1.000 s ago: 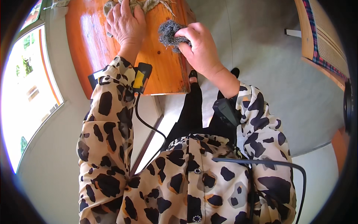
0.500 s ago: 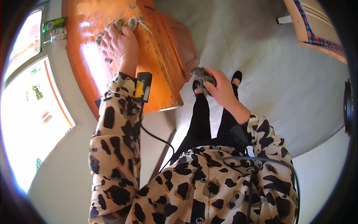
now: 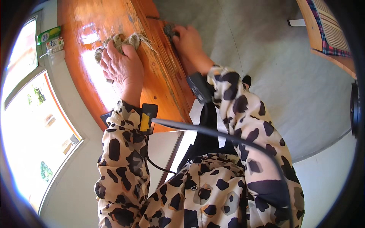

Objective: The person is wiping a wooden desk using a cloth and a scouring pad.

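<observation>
My left hand [image 3: 122, 70] presses a crumpled, frayed grey-brown rag [image 3: 135, 40] onto the glossy top of an orange-brown wooden cabinet [image 3: 156, 81]. Its fingers are bent over the cloth, and part of the rag bulges out beyond them. My right hand [image 3: 189, 42] reaches to the cabinet's front side and grips a second, darker grey rag [image 3: 170, 30] against the wood just below the top edge. Most of that rag is hidden by the fingers. Scuffed, worn varnish shows along the edge between my hands.
A green packet [image 3: 48, 35] and a small white box [image 3: 55, 45] sit on the sill by the bright window [image 3: 34, 110] at left. A wooden seat with a plaid-edged cushion [image 3: 334, 28] stands at far right. A dark cable [image 3: 228, 136] crosses before my right arm.
My right hand has swung up and left with its rag, from above the floor to the cabinet's side. My left hand stays on its rag; the whole view has shifted slightly.
</observation>
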The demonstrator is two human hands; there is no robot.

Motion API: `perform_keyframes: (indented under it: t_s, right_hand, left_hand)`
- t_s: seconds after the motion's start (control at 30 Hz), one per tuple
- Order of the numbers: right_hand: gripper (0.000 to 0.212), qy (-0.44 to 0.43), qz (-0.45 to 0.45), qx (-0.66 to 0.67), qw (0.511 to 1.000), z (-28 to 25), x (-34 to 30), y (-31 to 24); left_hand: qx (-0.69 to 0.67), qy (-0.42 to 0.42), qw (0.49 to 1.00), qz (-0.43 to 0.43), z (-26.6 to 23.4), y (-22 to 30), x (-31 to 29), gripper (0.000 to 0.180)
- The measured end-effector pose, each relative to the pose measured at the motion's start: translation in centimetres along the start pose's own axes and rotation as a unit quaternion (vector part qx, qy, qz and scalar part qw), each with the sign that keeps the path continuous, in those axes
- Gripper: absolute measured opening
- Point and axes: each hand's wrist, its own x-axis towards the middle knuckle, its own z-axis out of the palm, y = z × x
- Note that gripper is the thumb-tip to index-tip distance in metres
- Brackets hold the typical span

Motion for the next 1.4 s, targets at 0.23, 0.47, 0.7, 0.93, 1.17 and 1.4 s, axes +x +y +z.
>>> perform_keyframes:
  t_s: [0.23, 0.47, 0.7, 0.93, 1.17, 1.4]
  right_hand:
    - [0.023, -0.145, 0.078, 0.023, 0.986, -5.6, -11.8, -1.5]
    - [0.025, -0.056, 0.029, -0.023, 0.998, 0.1, 3.3, -1.5]
    - [0.020, -0.253, 0.094, 0.022, 0.963, -6.4, -9.6, -0.4]
    - [0.033, -0.199, 0.123, 0.153, 0.960, -8.4, -13.3, -4.0]
    - [0.030, -0.083, 0.007, 0.089, 0.993, -0.9, 4.3, -2.1]
    - [0.030, -0.163, 0.074, 0.186, 0.966, -7.2, -16.2, -1.2]
  left_hand:
    - [0.049, -0.002, 0.999, 0.009, -0.4, -1.9, -0.6, 0.052]
    - [0.035, 0.003, 0.999, 0.013, -0.1, -0.7, -0.9, 0.049]
    - [0.047, 0.014, 0.999, -0.006, -0.2, -2.0, -1.3, 0.048]
    - [0.047, 0.024, 0.999, 0.010, 0.3, -2.3, -1.5, 0.049]
    - [0.029, 0.019, 0.999, 0.026, 0.5, -1.0, -1.1, 0.048]
    - [0.048, 0.020, 0.999, 0.008, -0.2, -1.9, -1.0, 0.048]
